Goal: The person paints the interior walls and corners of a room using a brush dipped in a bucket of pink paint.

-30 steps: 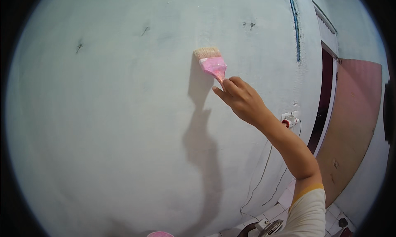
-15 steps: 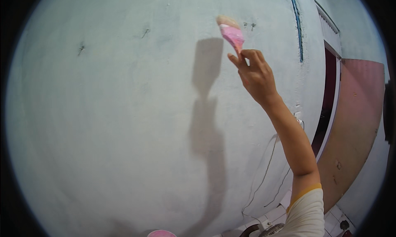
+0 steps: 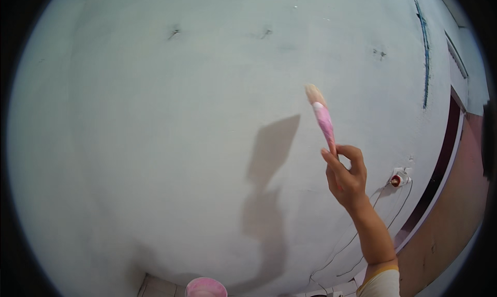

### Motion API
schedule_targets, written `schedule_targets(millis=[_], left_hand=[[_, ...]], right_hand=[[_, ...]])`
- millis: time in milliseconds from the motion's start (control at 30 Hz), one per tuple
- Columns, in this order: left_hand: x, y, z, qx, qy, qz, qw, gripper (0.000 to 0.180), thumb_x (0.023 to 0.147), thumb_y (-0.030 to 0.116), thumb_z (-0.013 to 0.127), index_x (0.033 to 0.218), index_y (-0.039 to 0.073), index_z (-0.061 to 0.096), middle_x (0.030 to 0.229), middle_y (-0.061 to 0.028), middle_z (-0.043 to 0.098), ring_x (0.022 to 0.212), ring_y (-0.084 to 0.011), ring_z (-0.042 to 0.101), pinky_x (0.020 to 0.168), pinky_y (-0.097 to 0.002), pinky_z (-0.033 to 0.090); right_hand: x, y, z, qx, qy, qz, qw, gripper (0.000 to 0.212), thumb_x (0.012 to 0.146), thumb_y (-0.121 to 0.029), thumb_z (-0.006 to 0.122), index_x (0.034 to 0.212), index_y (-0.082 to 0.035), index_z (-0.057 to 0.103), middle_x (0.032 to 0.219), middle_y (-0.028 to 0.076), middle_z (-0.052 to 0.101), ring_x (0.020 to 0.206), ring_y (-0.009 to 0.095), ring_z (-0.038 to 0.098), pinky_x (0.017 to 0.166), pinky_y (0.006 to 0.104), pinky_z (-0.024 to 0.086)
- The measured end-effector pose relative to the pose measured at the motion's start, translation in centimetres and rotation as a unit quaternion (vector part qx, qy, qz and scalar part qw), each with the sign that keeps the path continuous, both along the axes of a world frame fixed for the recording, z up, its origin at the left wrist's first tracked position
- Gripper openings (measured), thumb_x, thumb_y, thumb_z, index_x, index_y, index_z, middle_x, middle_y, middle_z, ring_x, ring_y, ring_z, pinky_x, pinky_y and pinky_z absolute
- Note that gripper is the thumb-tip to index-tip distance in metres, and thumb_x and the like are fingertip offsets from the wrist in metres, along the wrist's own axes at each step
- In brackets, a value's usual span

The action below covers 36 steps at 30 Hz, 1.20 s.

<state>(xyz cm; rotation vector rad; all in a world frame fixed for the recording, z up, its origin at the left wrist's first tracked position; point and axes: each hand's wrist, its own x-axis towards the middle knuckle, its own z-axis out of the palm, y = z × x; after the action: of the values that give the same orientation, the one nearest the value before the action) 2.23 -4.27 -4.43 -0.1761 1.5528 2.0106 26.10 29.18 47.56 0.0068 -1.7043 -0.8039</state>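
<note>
My right hand [image 3: 348, 176] is closed round the handle of a paintbrush [image 3: 324, 120], held upright with its bristles up. The brush has pale bristles and a pink wrap below them, and its narrow edge is turned toward me. It appears apart from the pale blue-white wall [image 3: 171, 142], where its shadow and my arm's fall to the left. At the lower edge, a bucket [image 3: 206, 286] with pink on it shows only its upper part. My left hand is out of the picture.
Several small dark marks dot the upper wall, and a blue strip [image 3: 425, 54] runs down it at right. Below is a wall socket [image 3: 401, 178] with a red plug and hanging cables. A doorway and a brown-pink panel [image 3: 445, 229] stand at far right.
My right hand has lowered with the paintbrush, and the brush has turned from its broad face to its edge. The view has shifted left, and more of the bucket shows.
</note>
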Motion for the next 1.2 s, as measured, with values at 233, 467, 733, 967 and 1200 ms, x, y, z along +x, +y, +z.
schedule_targets(millis=[233,467,733,967,1200], left_hand=[[-0.7,-2.2,-1.1,0.010,-0.012,0.025,1.000,0.042,0.089,0.017,0.068,0.118,-0.003,0.046,0.111,-0.0139,0.053,0.101,-0.0270,0.059,0.078,-0.0425,0.058],[-3.5,-2.8,-4.0,0.020,-0.016,0.037,0.999,0.030,0.089,0.017,0.068,0.108,-0.002,0.055,0.101,-0.0109,0.058,0.090,-0.0231,0.063,0.070,-0.0369,0.059],[-6.8,-6.2,-2.2,0.015,-0.029,0.025,0.999,0.031,0.089,0.017,0.067,0.110,-0.003,0.058,0.102,-0.0110,0.060,0.089,-0.0220,0.063,0.068,-0.0341,0.057],[-8.4,-10.2,-1.7,-0.011,-0.017,-0.044,0.999,0.045,0.085,0.016,0.067,0.122,-0.006,0.054,0.109,-0.0146,0.059,0.095,-0.0250,0.062,0.071,-0.0348,0.058],[-9.3,-12.4,-3.2,-0.023,0.002,-0.033,0.999,0.046,0.083,0.012,0.068,0.123,-0.007,0.053,0.111,-0.0152,0.059,0.096,-0.0267,0.062,0.071,-0.0351,0.059]], right_hand=[[-4.6,-6.2,-7.6,-0.250,0.065,0.227,0.939,0.024,0.082,0.009,0.064,0.103,-0.002,0.067,0.099,0.012,0.061,0.089,0.021,0.059,0.070,0.0313,0.052],[-10.7,-10.2,-21.1,-0.713,-0.043,0.335,0.615,0.023,0.092,-0.011,0.064,0.105,0.008,0.064,0.091,0.017,0.069,0.080,0.024,0.069,0.078,0.0355,0.056],[-14.3,-16.4,-33.1,-0.863,-0.077,0.293,0.406,0.032,0.093,-0.019,0.064,0.113,0.006,0.063,0.099,0.016,0.069,0.085,0.026,0.069,0.081,0.0385,0.058],[-13.6,-19.8,-39.2,-0.875,-0.073,0.303,0.370,0.035,0.096,-0.028,0.063,0.112,0.003,0.064,0.101,0.014,0.069,0.086,0.023,0.069,0.080,0.0374,0.058],[-12.5,-24.2,-43.1,-0.896,-0.043,0.293,0.330,0.031,0.099,-0.022,0.052,0.115,0.003,0.062,0.105,0.016,0.069,0.087,0.025,0.068,0.083,0.0387,0.057]])
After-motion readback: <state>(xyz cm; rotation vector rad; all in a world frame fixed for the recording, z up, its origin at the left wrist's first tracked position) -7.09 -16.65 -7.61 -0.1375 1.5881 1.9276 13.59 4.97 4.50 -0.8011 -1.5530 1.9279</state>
